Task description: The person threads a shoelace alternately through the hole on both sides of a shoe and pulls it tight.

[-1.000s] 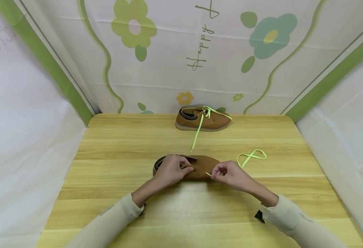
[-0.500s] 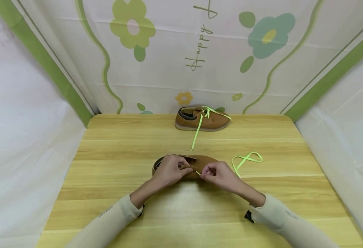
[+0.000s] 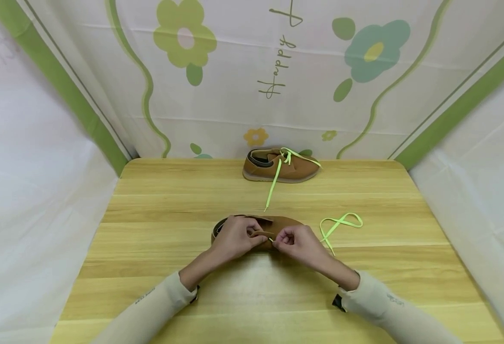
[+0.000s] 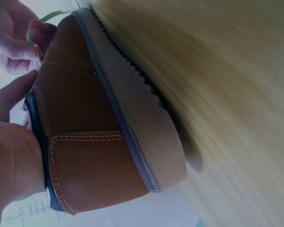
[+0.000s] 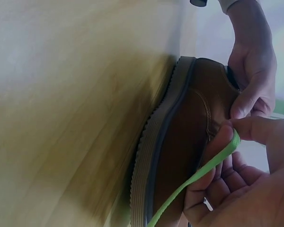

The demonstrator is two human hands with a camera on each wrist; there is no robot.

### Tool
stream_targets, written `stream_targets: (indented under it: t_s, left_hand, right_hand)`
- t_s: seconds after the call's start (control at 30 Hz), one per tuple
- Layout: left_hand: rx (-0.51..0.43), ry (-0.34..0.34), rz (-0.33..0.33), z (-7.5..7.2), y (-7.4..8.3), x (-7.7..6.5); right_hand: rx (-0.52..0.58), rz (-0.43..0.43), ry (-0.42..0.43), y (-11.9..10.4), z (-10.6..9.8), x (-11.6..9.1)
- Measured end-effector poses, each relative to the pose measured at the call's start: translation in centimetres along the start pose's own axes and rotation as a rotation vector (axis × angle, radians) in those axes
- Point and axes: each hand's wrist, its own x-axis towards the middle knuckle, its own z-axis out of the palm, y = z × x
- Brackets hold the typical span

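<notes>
A brown leather shoe (image 3: 285, 222) lies near the middle of the table, toe to the right in the head view, with its ribbed pale sole (image 4: 137, 127) down on the wood. My left hand (image 3: 236, 235) reaches over its opening and pinches the near lace flap between thumb and fingers. Just right of that thumb, my right hand (image 3: 300, 242) pinches a bright green shoelace (image 5: 203, 171) close to its tip, held right at an eyelet of the flap. From my right fingers the lace trails down past the shoe's side. The tip itself is mostly covered by my fingers.
A second brown shoe (image 3: 258, 171) stands at the table's back edge, its own green lace (image 3: 273, 187) threaded, one end hanging toward me. Loose shoelace loops (image 3: 349, 219) lie on the wooden table (image 3: 157, 205) to the right. A printed cloth (image 3: 234, 95) rises behind.
My right hand has moved left along the shoe, bringing the lace tip to the eyelet beside my left thumb. The loose lace loops slid slightly left and down. My left hand kept its grip.
</notes>
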Motion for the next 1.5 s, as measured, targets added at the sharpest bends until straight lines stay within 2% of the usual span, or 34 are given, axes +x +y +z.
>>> stream_targets:
  t_s: [0.17, 0.37, 0.47, 0.57, 0.73, 1.07, 1.3, 1.5]
  left_hand:
    - [-0.001, 0.005, 0.084, 0.0, -0.3, -0.4]
    - [0.059, 0.040, 0.222, 0.1, -0.5, -0.5]
    - [0.070, 0.055, 0.257, 0.1, -0.5, -0.4]
    - [0.067, 0.056, 0.259, 0.2, -0.6, -0.5]
    - [0.064, 0.060, 0.250, 0.2, -0.6, -0.6]
    - [0.057, 0.056, 0.211, 0.2, -0.5, -0.5]
    - [0.027, 0.017, 0.195, 0.1, -0.5, -0.1]
    - [0.026, 0.006, 0.190, 0.0, -0.5, 0.0]
  right_hand:
    - [-0.066, -0.043, 0.069, 0.0, 0.5, 0.1]
    - [-0.135, -0.177, 0.162, 0.3, 0.8, 0.4]
    - [-0.151, -0.231, 0.147, 0.4, 0.8, 0.5]
    - [-0.130, -0.254, 0.101, 0.4, 0.8, 0.8]
    - [-0.039, -0.212, 0.042, 0.1, 0.7, 0.9]
    - [0.159, -0.017, -0.008, 0.3, 0.0, 1.0]
    - [0.277, -0.004, 0.015, 0.8, -0.2, 1.2]
    - [0.352, 0.018, -0.010, 0.9, -0.3, 1.3]
